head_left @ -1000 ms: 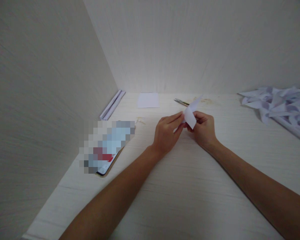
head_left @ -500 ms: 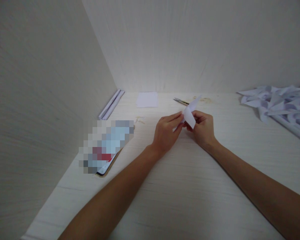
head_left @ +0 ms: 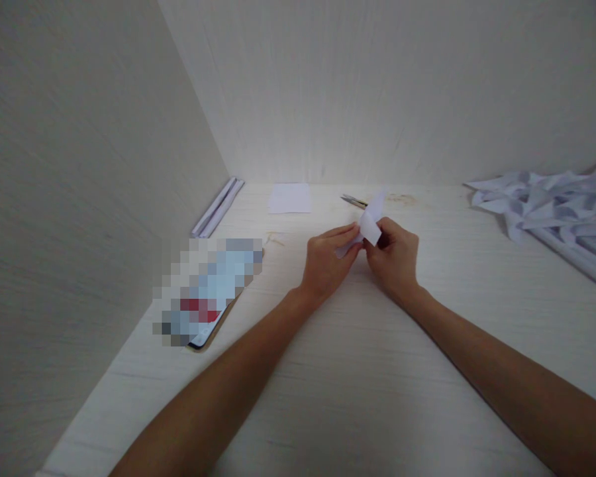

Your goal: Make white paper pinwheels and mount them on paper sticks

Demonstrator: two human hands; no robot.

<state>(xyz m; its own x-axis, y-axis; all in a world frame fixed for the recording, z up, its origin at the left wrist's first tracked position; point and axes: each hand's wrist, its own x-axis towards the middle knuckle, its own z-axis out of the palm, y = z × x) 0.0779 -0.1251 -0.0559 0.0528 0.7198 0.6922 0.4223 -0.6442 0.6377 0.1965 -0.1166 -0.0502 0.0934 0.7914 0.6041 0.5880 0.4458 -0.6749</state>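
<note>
My left hand (head_left: 326, 260) and my right hand (head_left: 393, 260) meet over the middle of a pale wooden desk (head_left: 357, 371). Both pinch one small folded piece of white paper (head_left: 369, 224) between thumb and fingers. The paper stands up a little above the fingertips, with a flap hanging toward my left hand. Both forearms reach in from the bottom edge of the view.
A phone (head_left: 206, 288) with a blurred screen lies left of my hands. A flat white sheet (head_left: 290, 198) and scissors (head_left: 353, 200) lie near the back wall. Folded paper strips (head_left: 217, 207) rest along the left wall. A heap of folded paper shapes (head_left: 551, 205) fills the right side.
The paper has been folded smaller and sits lower between my fingers. My hands have shifted slightly left and closer together.
</note>
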